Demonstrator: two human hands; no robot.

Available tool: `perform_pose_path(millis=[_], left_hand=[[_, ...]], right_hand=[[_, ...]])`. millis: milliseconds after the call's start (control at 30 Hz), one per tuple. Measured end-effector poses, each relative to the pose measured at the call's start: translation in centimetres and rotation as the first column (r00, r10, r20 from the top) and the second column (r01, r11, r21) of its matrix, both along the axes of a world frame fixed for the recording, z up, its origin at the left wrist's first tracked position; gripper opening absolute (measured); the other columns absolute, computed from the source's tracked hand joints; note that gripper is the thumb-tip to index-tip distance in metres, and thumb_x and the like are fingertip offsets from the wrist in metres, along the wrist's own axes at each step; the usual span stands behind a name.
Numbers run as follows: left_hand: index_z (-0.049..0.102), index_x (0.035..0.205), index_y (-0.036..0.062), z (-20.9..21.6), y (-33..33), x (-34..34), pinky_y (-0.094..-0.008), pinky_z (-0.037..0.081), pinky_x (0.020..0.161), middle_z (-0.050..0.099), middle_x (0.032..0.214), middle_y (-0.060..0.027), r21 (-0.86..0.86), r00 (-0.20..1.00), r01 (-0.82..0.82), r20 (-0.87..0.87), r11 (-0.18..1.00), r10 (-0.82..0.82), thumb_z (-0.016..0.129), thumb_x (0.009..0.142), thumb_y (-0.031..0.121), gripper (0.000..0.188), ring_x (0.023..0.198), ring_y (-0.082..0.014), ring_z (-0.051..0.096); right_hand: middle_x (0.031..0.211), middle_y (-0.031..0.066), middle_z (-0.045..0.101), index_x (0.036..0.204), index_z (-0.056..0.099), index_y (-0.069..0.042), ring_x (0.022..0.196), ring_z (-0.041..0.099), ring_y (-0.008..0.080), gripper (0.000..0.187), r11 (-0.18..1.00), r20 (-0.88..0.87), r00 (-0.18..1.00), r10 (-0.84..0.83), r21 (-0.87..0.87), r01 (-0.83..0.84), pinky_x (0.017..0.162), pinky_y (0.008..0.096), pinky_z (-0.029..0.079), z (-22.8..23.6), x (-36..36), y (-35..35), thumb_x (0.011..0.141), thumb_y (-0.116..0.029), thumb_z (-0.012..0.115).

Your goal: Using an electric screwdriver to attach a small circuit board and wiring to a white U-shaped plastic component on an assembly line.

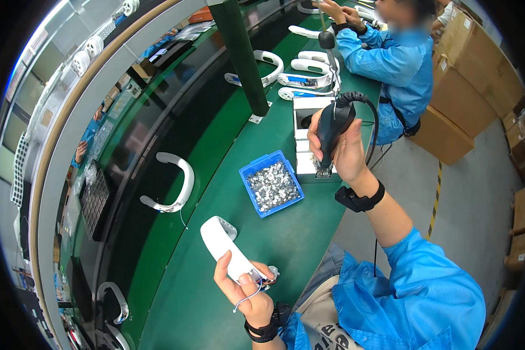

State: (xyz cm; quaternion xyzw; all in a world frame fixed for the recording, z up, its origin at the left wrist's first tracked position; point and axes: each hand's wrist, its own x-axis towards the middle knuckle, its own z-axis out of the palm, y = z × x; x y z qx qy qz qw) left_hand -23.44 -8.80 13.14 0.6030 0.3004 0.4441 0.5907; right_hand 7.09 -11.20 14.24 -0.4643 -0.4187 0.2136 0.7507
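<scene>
Across a smooth green worktop (256,239), seen in the head view, a blue plastic tray (284,207) of small silvery parts (271,185) is set. Fastener pick-up appears to be in hand: a black corded handheld driver (334,125) is gripped in the right hand's (349,154) fingers, its lower end held by a white box (305,166). Next, the driver would need to be brought squarely to the smooth white curved band (220,239), gripped over the near worktop by the left hand's (248,294) fingers, a thin pale wire (248,298) trailing from its near end.
</scene>
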Motion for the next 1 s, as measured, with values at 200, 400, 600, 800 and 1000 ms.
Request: perform_pose_path(millis=[200,400,600,800,1000], left_hand=[[0.034,0.147,0.0072,0.0,-0.1,-0.6,-0.0297,0.047,0.059,0.060,0.065,-0.0113,-0.030,0.997,-0.064,0.036,0.998,0.065,0.044,0.109,0.031,0.046,0.058,-0.0172,0.058],[0.034,0.147,0.0064,0.1,-0.1,-1.1,-0.0299,0.047,0.060,0.061,0.067,-0.0114,-0.065,0.999,-0.052,0.008,0.997,0.052,0.042,0.110,0.029,0.045,0.060,-0.0172,0.058],[0.034,0.147,0.0054,0.2,0.1,-1.4,-0.0293,0.049,0.062,0.062,0.071,-0.0114,-0.073,0.999,-0.041,0.016,0.996,0.042,0.041,0.111,0.028,0.043,0.062,-0.0171,0.060],[0.030,0.151,0.0021,-0.1,-0.1,-2.4,-0.0318,0.054,0.075,0.057,0.123,-0.0146,-0.112,0.999,-0.025,0.027,0.993,0.028,0.039,0.111,0.016,0.044,0.079,-0.0172,0.065],[0.036,0.142,0.0041,0.8,-0.1,-2.2,-0.0297,0.052,0.071,0.059,0.110,-0.0127,0.140,0.989,-0.055,-0.129,0.989,0.073,0.041,0.113,0.022,0.034,0.079,-0.0171,0.065]], right_hand=[[0.075,0.0032,0.055,0.102,0.053,-0.003,0.060,0.053,0.0107,0.090,0.995,-0.037,0.999,-0.027,-0.095,0.023,0.057,0.0248,0.044,0.4,-1.4,-0.1,0.095,-0.087,0.021],[0.075,0.0091,0.059,0.103,0.056,-0.001,0.063,0.067,0.0204,0.091,0.979,-0.206,0.962,0.178,0.132,-0.153,0.059,0.0281,0.054,4.2,-5.7,-0.2,0.098,-0.083,0.018],[0.073,0.0183,0.063,0.099,0.054,0.005,0.049,0.061,0.0249,0.101,0.780,-0.213,0.784,0.584,0.414,-0.469,0.042,0.0308,0.050,11.2,-12.5,2.5,0.091,-0.091,0.023],[0.076,0.0169,0.063,0.095,0.058,0.011,0.060,0.065,0.0243,0.128,0.731,-0.312,0.699,0.644,-0.020,-0.682,0.049,0.0334,0.054,14.4,-16.5,2.9,0.064,-0.110,0.028],[0.079,0.0073,0.062,0.113,0.062,0.001,0.059,0.055,0.0121,0.107,0.694,-0.206,0.664,0.719,0.154,-0.703,0.050,0.0258,0.045,12.5,-17.6,2.9,0.084,-0.096,0.029]])
